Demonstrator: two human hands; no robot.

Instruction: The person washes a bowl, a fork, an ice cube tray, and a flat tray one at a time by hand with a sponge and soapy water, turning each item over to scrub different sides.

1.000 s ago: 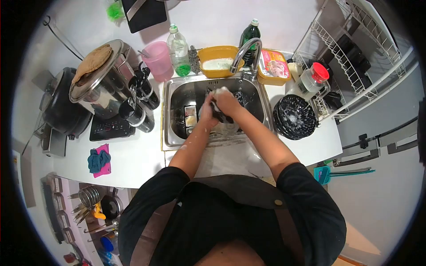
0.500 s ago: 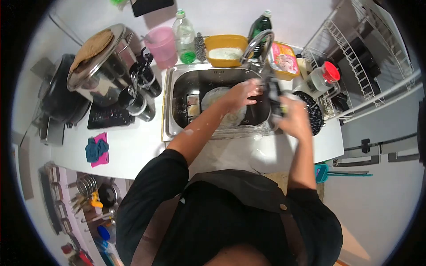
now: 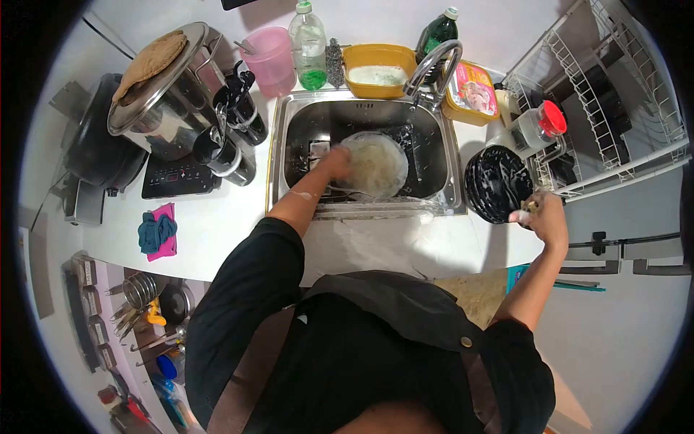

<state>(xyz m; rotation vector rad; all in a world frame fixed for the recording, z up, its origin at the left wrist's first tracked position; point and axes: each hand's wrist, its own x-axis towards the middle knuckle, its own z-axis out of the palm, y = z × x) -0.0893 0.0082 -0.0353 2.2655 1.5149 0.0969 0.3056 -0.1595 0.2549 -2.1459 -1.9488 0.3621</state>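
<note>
My left hand (image 3: 335, 165), smeared by motion, is inside the steel sink at the left side of a pale round bowl (image 3: 381, 165) of cloudy water; its fingers cannot be made out. Left of it, partly covered, lies a small whitish block-shaped thing (image 3: 319, 150). My right hand (image 3: 543, 217) is closed round a small yellowish sponge (image 3: 532, 206), at the near right edge of a stack of black bowls (image 3: 499, 181) on the counter. Soap suds streak the top bowl, and foam clings to my right fingers.
A faucet (image 3: 450, 54) arches over the sink (image 3: 277, 163). Behind stand a yellow tub (image 3: 372, 92), a soap bottle (image 3: 309, 50), a pink pitcher (image 3: 269, 65) and a dark green bottle (image 3: 439, 32). A red-lidded jar (image 3: 531, 130) and dish rack (image 3: 578, 87) stand right; cutlery holders (image 3: 224, 163) left.
My right hand has moved right and toward me, with a blurred dark dish leaving it and the black stack now in full view. My left hand has moved left, down to the pale bowl.
</note>
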